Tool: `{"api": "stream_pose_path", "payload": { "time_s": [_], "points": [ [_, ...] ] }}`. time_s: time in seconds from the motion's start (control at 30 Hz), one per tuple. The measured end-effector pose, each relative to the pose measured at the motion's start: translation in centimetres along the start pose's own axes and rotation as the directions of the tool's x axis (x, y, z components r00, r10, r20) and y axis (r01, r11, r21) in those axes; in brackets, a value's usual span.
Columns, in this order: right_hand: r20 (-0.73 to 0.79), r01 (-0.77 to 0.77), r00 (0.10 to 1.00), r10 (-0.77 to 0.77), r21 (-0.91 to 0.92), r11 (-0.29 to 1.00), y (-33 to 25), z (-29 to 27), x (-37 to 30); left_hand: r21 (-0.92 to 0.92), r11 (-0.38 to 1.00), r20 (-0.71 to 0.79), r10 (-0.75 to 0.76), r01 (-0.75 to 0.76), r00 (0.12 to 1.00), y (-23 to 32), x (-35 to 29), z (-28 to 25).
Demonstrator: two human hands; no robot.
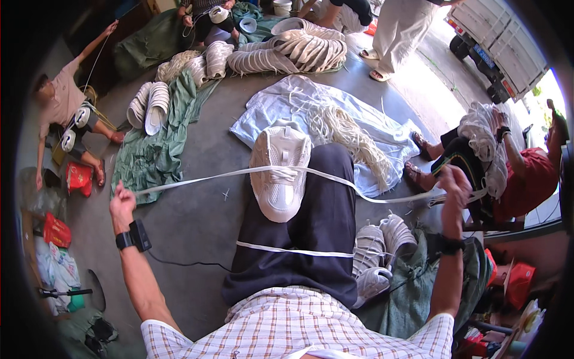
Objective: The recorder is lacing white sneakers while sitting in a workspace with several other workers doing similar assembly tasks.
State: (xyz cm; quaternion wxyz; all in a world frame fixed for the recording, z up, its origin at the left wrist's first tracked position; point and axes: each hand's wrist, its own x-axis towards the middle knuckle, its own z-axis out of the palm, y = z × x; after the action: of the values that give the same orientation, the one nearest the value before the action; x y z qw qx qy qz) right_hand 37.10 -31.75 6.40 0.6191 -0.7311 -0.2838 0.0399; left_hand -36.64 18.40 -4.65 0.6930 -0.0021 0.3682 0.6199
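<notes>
Fingers of the left hand (122, 206) curled tight into a fist around one end of the white lace (197, 180); fingers of the right hand (455, 190) likewise closed around the other end, out to the right.

Landmark: white sneaker (280, 173), resting sole-down on the person's raised knee in dark trousers (317, 239).

- White lace: runs taut from the left hand, across the sneaker's eyelets, and on to the right hand. A second white strand (293, 250) lies across the thigh, below the sneaker.
- Pale blue cloth (263, 113), spread on the floor (197, 227) beyond the sneaker; holds a loose heap of white laces (350, 134).
- Green tarp (152, 155), left of the sneaker; carries rows of white soles (149, 106) along its far end.
- More stacked soles (293, 51) lie further beyond the sneaker.
- Finished white sneakers (382, 251), right of and below the sneaker, on a green sheet (418, 299) just beside the thigh.
- Black wristband with a cabled box (134, 237) on the left wrist.
- Seated person in a pink shirt (66, 99) well left of the sneaker; seated person in red (526, 179) at right, close to the right hand.

Open room: bare floor between the sneaker and the green tarp; right side crowded.
</notes>
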Motion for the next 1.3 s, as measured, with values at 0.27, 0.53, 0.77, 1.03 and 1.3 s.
{"api": "stream_pose_path", "payload": {
  "time_s": [0.27, 0.53, 0.77, 1.03, 1.3],
  "points": [
    [0.584, 0.398, 0.741, -0.332, 0.016, 0.917, -3.3, 19.9, -4.4, -0.024, 0.999, -0.044, -0.027, 0.026, 0.999, 7.4, -3.4, -4.7],
    [0.737, 0.549, 0.592, -0.327, -0.071, 0.833, -3.3, 22.6, -6.3, -0.089, 0.992, -0.078, -0.091, 0.084, 0.993, 8.5, -4.3, -5.7],
    [0.788, 0.53, 0.561, -0.254, -0.106, 0.842, -3.1, 22.6, -6.0, -0.043, 0.984, -0.274, 0.153, -0.171, 0.949, 7.9, -4.4, -5.7],
    [0.8, 0.381, 0.58, -0.157, -0.096, 0.92, -4.2, 23.2, -5.0, 0.253, 0.951, -0.021, 0.187, -0.176, 0.982, 15.3, -3.1, -9.6],
    [0.747, 0.529, 0.591, -0.304, -0.075, 0.845, -3.3, 23.8, -6.8, 0.648, 0.735, 0.157, 0.125, -0.198, 0.98, -2.1, -5.5, 0.1]
  ]
}}
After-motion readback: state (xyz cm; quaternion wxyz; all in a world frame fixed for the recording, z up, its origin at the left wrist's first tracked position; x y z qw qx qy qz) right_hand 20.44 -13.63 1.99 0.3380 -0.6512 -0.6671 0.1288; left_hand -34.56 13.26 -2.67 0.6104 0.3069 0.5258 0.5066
